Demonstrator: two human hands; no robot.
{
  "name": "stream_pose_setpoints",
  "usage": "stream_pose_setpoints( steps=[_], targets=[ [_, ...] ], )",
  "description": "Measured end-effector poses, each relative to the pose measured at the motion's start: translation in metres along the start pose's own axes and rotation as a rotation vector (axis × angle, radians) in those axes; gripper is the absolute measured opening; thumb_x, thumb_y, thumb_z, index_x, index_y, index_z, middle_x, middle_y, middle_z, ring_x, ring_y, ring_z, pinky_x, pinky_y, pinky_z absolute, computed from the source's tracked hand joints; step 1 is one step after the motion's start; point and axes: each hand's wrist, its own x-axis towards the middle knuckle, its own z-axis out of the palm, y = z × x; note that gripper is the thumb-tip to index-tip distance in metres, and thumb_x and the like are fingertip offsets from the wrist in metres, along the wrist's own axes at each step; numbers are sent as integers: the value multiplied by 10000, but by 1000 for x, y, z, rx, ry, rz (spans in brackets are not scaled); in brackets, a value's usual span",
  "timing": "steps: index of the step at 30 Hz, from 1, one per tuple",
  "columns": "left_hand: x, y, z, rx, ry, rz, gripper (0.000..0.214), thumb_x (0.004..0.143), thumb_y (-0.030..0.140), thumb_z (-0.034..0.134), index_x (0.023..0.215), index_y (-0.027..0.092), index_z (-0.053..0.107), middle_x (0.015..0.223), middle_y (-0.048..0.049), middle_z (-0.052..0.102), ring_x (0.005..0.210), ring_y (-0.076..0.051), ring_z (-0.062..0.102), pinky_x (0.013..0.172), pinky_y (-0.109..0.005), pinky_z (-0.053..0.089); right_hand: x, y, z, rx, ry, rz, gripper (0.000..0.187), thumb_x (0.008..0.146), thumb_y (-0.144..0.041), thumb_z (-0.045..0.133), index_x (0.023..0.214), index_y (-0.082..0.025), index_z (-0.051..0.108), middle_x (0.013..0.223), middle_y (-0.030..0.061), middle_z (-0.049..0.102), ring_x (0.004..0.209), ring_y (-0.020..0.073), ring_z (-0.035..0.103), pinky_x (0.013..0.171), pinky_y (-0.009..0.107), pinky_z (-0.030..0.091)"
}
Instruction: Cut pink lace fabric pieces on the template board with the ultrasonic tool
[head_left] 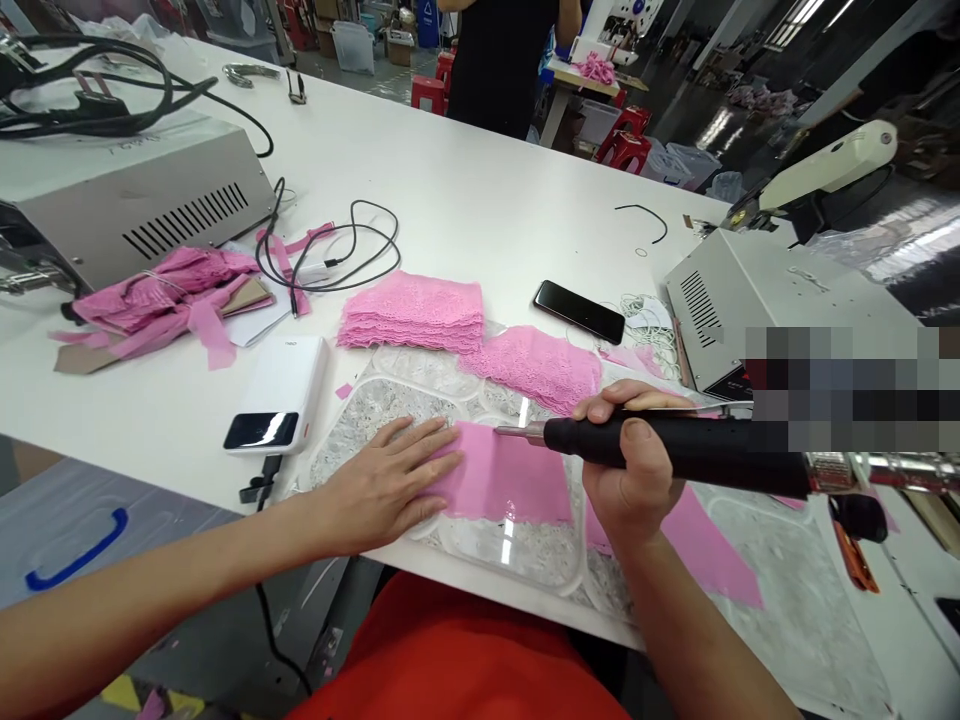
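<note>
My left hand (390,483) lies flat with fingers stretched out, pressing the left part of a smooth pink cloth piece (517,480). My right hand (634,470) is wrapped round a black-handled hand tool with a narrow metal tip (697,450). The tool lies nearly level, its tip at the upper edge of the pink cloth; contact cannot be made out. Under the cloth is a clear, patterned plastic mat (495,550). Beyond it sit a stack of pink lace pieces (412,312) and a looser lace pile (536,365). More pink cloth (709,550) lies partly hidden beneath my right forearm.
A white power bank (281,390) with a cable stands at the left, near pink scraps (172,290) and a grey vented box (142,200). A black phone (579,311) lies beyond the lace. Another vented box (787,290) is at right. A person (499,70) stands across the table.
</note>
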Motion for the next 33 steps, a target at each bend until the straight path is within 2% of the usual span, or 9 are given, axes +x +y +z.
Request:
stream_pose_setpoints(
  steps=[4,7,10,13,16,19,23,33],
  targets=[
    [-1,-1,-2,15,11,8,433,1021,335,387,1429,193,422,1481,-92,447,1412,-266,348,1140,-471,291,5,-4,-2,25,28,-20,109,728,-227,606,830,-217,570,858,-12,561,632,99,548,593,309,514],
    [3,4,-5,26,43,36,452,1014,300,411,1450,184,386,1464,-95,469,1411,-255,352,1158,-462,262,14,-14,-14,26,85,-75,110,694,-240,577,800,-207,577,821,-6,580,596,103,542,542,296,491],
    [14,21,-6,17,70,89,415,1007,272,429,1409,169,434,1444,-83,498,1414,-244,349,1176,-456,227,20,-26,-33,-12,142,-121,116,650,-239,562,756,-194,580,763,-2,587,555,106,533,501,285,468],
    [34,45,-2,-30,44,155,386,1008,313,429,1353,153,495,1424,-90,518,1392,-248,384,1172,-468,242,20,-33,-49,-50,190,-117,110,627,-235,556,725,-189,574,730,-3,579,531,103,522,483,278,457],
    [55,65,7,-93,4,220,426,1005,377,428,1341,129,508,1415,-118,523,1357,-265,430,1150,-484,282,17,-33,-58,-58,214,-111,113,626,-233,544,727,-190,569,736,-1,575,530,104,521,479,279,458],
    [70,77,14,-129,-4,263,427,993,391,450,1320,127,523,1406,-119,532,1332,-274,456,1134,-494,299,14,-32,-60,-50,203,-131,123,627,-237,540,739,-195,571,740,0,572,530,106,521,475,282,460],
    [77,80,19,-140,-13,287,417,990,393,452,1307,131,527,1396,-129,539,1315,-267,468,1126,-491,299,12,-31,-61,-32,168,-127,123,637,-237,550,752,-200,572,749,0,569,537,106,520,483,285,462],
    [76,80,23,-163,0,267,400,1019,388,376,1290,136,528,1353,-127,576,1281,-252,498,1108,-471,304,11,-29,-62,-19,123,-113,103,670,-223,563,768,-196,578,759,-3,566,549,102,530,500,287,474]
  ],
)
